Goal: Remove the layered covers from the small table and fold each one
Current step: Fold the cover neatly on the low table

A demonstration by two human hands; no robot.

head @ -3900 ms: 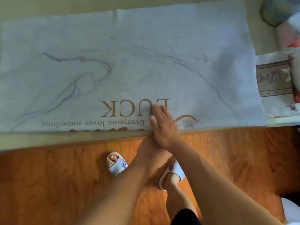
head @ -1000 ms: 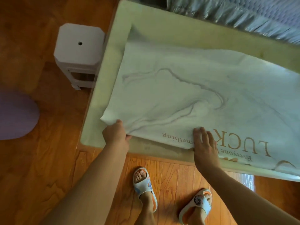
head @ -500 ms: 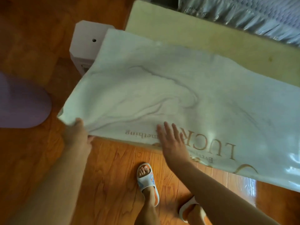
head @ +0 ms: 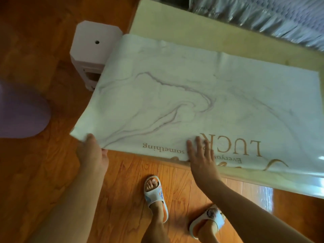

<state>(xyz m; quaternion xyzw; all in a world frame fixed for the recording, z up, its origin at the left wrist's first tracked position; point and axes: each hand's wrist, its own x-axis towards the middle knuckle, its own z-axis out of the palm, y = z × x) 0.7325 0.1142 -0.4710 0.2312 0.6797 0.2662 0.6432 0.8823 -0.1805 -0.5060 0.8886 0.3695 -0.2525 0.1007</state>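
The cover hides the table's left end.

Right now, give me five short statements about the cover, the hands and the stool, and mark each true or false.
1. The left hand grips the corner of the marble-print cover. True.
2. The right hand is clenched in a fist. False: it lies flat, fingers spread, on the cover.
3. The cover hangs past the table edge. True.
4. The white stool stands on the table. False: it stands on the floor beside it.
5. The cover is plain. False: it bears gold lettering.
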